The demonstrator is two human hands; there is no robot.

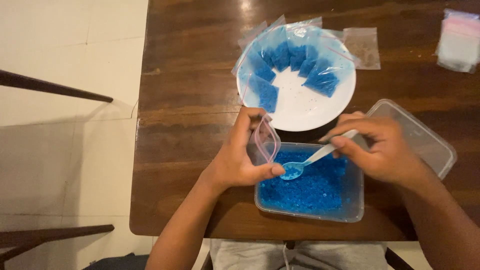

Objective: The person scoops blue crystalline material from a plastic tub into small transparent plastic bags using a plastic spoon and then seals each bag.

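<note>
Left hand point(239, 159) pinching bag point(266, 141), right hand point(382, 147) — spoon point(310, 161)

stack of bags point(459, 41) cut by right edge, blurred. lid point(425, 140) partly hidden behind right hand point(382, 150). specks on plate point(305, 107) too small to tell. table point(190, 75) top cut off.

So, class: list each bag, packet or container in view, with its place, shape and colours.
Open bag: in left hand, small, clear, pink-edged.
Filled bags: fanned on white plate, clear, holding blue granules.
Flat bag: right of plate, clear, looks empty.
Bag stack: table's right edge, clear, pinkish tops.
Tub: front, rectangular, clear, blue granules.
Lid: beside tub, clear.
</note>
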